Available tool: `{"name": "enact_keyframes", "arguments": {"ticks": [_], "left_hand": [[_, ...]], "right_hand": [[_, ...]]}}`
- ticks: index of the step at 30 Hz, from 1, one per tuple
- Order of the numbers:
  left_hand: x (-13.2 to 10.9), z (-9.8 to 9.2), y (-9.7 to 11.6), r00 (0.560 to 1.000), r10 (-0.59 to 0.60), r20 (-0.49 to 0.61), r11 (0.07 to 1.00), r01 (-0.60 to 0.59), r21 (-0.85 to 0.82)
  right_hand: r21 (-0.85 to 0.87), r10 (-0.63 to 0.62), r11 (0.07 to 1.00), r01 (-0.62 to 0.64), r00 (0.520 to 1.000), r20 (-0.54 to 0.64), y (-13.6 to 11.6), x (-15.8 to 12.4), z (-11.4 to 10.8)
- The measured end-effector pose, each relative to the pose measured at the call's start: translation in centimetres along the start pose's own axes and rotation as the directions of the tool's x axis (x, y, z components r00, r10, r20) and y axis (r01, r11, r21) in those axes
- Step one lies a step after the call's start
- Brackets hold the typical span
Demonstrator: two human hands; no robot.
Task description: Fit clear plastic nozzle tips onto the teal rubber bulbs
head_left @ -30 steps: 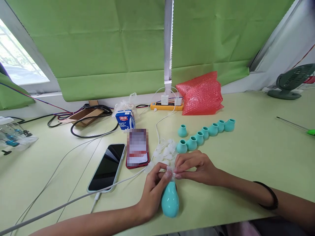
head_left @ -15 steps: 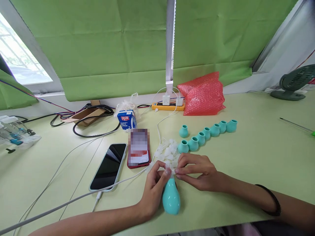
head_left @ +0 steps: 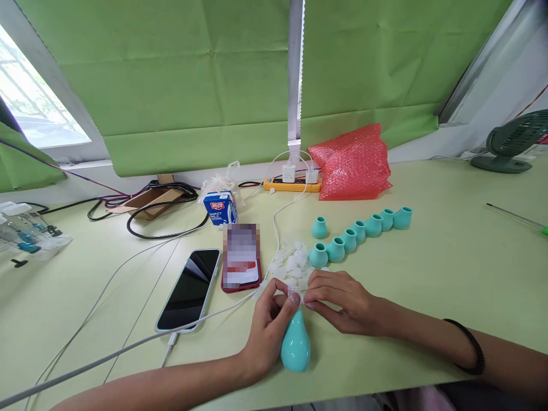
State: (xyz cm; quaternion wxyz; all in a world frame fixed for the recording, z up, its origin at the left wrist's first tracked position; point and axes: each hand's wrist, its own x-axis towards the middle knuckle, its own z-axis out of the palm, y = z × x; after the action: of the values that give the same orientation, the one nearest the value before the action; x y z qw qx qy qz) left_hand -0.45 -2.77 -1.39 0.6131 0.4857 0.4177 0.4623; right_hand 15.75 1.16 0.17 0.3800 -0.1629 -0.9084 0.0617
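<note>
My left hand (head_left: 272, 325) pinches the clear nozzle (head_left: 293, 291) of a teal squeeze bulb (head_left: 295, 345) between thumb and forefinger; the rounded end points toward me, low over the table. Beside the nozzle, my right hand (head_left: 342, 301) is closed, its fingertips pinching a small translucent plastic piece (head_left: 302, 298) that they mostly cover. Just beyond both hands lies a loose pile of translucent plastic pieces (head_left: 293, 262). Several teal bulbs (head_left: 336, 250) without nozzles stand in a slanting row to the right of the pile, and one more teal bulb (head_left: 319, 228) stands behind the row.
Left of my hands lie a red-cased phone (head_left: 241, 257) and a black-screened phone (head_left: 190, 291), with a white cable (head_left: 141, 342) crossing. Behind are a blue milk carton (head_left: 220, 209), a yellow power strip (head_left: 274, 184) and a red bubble-wrap bag (head_left: 355, 165). A screwdriver (head_left: 514, 215) lies right.
The teal squeeze bulb has swung slightly to the left at its rounded end. My right hand has shifted a little, its fingers still against the nozzle.
</note>
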Motion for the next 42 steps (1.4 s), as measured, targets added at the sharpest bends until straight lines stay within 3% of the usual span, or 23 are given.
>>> {"name": "enact_keyframes", "arguments": {"ticks": [3, 8, 12, 15, 17, 20, 22, 24, 27, 30, 33, 35, 38, 42], "left_hand": [[-0.1, 0.1, 0.1, 1.0, -0.012, -0.017, 1.0, 0.012, -0.002], [-0.2, 0.2, 0.1, 0.998, -0.056, -0.035, 0.998, 0.056, -0.005], [-0.3, 0.2, 0.1, 1.0, -0.022, -0.016, 1.0, 0.022, -0.007], [-0.5, 0.2, 0.4, 0.998, 0.057, 0.023, 0.998, -0.057, 0.01], [-0.7, 0.2, 0.5, 0.996, 0.092, 0.02, 0.995, -0.092, 0.023], [-0.7, 0.2, 0.5, 0.993, 0.114, -0.027, 0.992, -0.112, 0.062], [-0.6, 0.2, 0.3, 0.991, 0.123, -0.051, 0.988, -0.118, 0.099], [-0.4, 0.2, 0.2, 0.991, 0.123, -0.058, 0.985, -0.115, 0.129], [-0.3, 0.2, 0.1, 0.99, 0.131, -0.054, 0.974, -0.118, 0.191], [-0.5, 0.2, 0.1, 0.984, 0.175, 0.015, 0.947, -0.173, 0.269], [-0.6, 0.3, 0.2, 0.978, 0.193, 0.073, 0.921, -0.206, 0.331], [-0.6, 0.4, 0.3, 0.979, 0.165, 0.117, 0.891, -0.199, 0.408], [-0.6, 0.3, 0.4, 0.962, 0.132, 0.238, 0.794, -0.246, 0.555], [-0.6, 0.3, 0.2, 0.923, 0.202, 0.327, 0.673, -0.373, 0.638]], "right_hand": [[-0.113, 0.004, 0.994, -0.006, 1.0, -0.015, 0.0, -0.3, 0.3], [-0.086, 0.095, 0.991, -0.102, 0.993, -0.073, 0.5, 0.0, -0.5], [-0.119, 0.126, 0.982, -0.143, 0.982, -0.143, 1.4, 1.1, -1.4], [-0.285, 0.068, 0.957, -0.055, 0.997, 0.035, 2.4, 1.8, -1.2], [-0.398, 0.065, 0.917, 0.014, 0.981, 0.182, 3.1, 2.0, -0.7], [-0.45, 0.078, 0.891, 0.054, 0.96, 0.268, 3.9, 1.9, -0.1], [-0.402, 0.073, 0.915, 0.028, 0.969, 0.234, 4.0, 1.8, -0.1], [-0.288, 0.086, 0.957, -0.046, 0.988, 0.127, 3.6, 1.9, -0.4], [-0.048, 0.233, 0.972, -0.232, 0.972, 0.026, 1.8, 2.2, -1.2], [0.027, 0.371, 0.922, -0.385, 0.903, 0.216, -0.6, 2.4, -1.3], [0.049, 0.384, 0.903, -0.427, 0.852, 0.355, -2.1, 2.0, -0.7], [0.08, 0.375, 0.904, -0.421, 0.868, 0.325, -2.5, 1.6, -0.2], [0.043, 0.326, 0.94, -0.339, 0.928, 0.183, -2.6, 1.1, 0.6], [-0.034, 0.195, 0.98, -0.195, 0.981, 0.013, -2.6, 0.7, 1.3]]}}
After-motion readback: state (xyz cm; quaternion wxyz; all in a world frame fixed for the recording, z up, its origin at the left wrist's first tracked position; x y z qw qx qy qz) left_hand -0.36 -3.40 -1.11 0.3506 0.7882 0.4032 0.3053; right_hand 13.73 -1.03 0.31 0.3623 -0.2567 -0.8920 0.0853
